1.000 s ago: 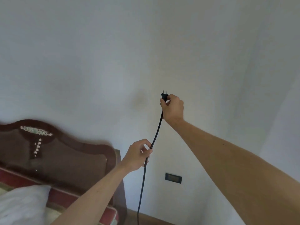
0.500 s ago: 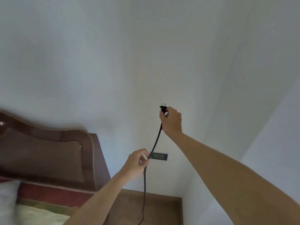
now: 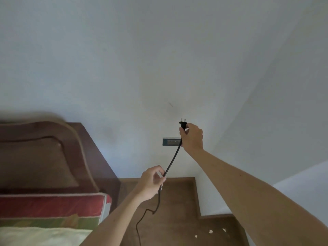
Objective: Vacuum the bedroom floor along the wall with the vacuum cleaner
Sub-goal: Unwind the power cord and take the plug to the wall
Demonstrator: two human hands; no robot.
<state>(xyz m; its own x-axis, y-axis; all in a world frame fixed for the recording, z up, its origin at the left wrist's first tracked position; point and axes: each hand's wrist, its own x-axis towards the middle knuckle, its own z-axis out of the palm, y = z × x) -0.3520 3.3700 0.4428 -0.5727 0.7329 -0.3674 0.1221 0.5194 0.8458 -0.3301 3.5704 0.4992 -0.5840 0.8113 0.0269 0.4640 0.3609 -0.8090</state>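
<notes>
Bedroom corner: white wall (image 3: 124,68), dark socket plate (image 3: 171,142) low on it, headboard (image 3: 44,153) at left. Step in hand looks like power-up, no vacuuming yet. The right hand (image 3: 192,137) pinches the plug (image 3: 183,124), prongs up, just above the socket plate's right end. The left hand (image 3: 150,181) grips the cord (image 3: 173,160) lower down, and the slack trails to the wood floor (image 3: 177,210). The vacuum cleaner is out of frame. Next: turn prongs to the wall, align with slots, push in.

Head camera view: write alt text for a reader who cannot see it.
A right hand holds a black two-prong plug, prongs up, close to a dark wall outlet in a white wall. The left hand grips its cord lower down, trailing to the wooden floor beside a bed's headboard.
</notes>
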